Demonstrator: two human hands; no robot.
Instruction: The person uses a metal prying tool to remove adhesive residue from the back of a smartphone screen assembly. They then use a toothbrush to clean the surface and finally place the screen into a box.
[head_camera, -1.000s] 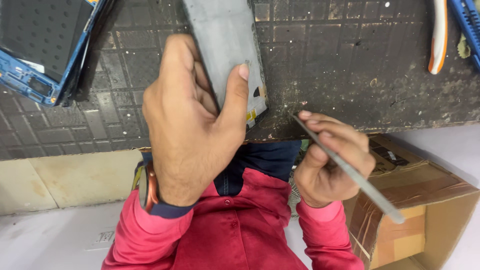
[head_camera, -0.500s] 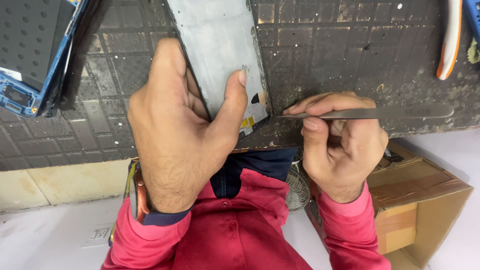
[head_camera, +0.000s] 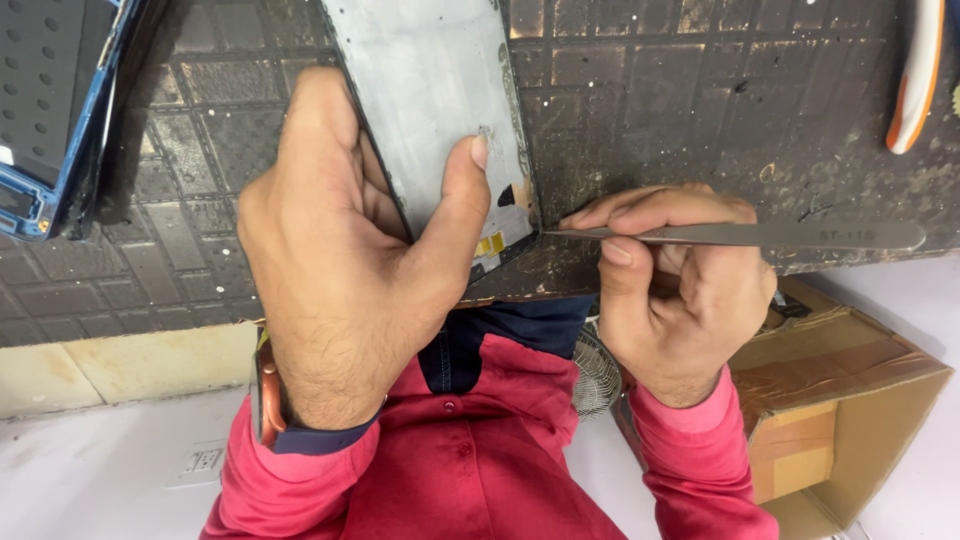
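- Dark, worn gridded mat (head_camera: 700, 110) covers the table beneath both hands; a pale floor shows beyond the table's near edge.
- Left hand (head_camera: 345, 270): clamped on the lower end of a flat grey phone panel (head_camera: 430, 100), thumb pressed on its face, fingers wrapped round its left edge and hidden behind it. A watch with an orange strap (head_camera: 265, 395) sits on this wrist.
- Phone panel: lies on the mat, running from the left hand's grip up and out of view at the top; a small yellow patch (head_camera: 490, 245) marks its lower right corner, just beside the thumb.
- Right hand (head_camera: 680, 290): closed round metal tweezers (head_camera: 740, 236), held level, thumb and forefinger pinching the shaft near the tip.
- Tweezers: the pointed tip meets the panel's lower right corner, between the two hands; the blunt end reaches well out to the right of the right hand.
- Blue-framed phone body (head_camera: 50, 120): on the mat, well to the left of the left hand, partly cut off by the frame.
- Orange-and-white tool handle (head_camera: 915, 80): on the mat, above and to the right of the right hand.
- Open cardboard box (head_camera: 850, 400): on the floor, below the right hand.
- Red shirt sleeves (head_camera: 700, 460) cover both forearms.
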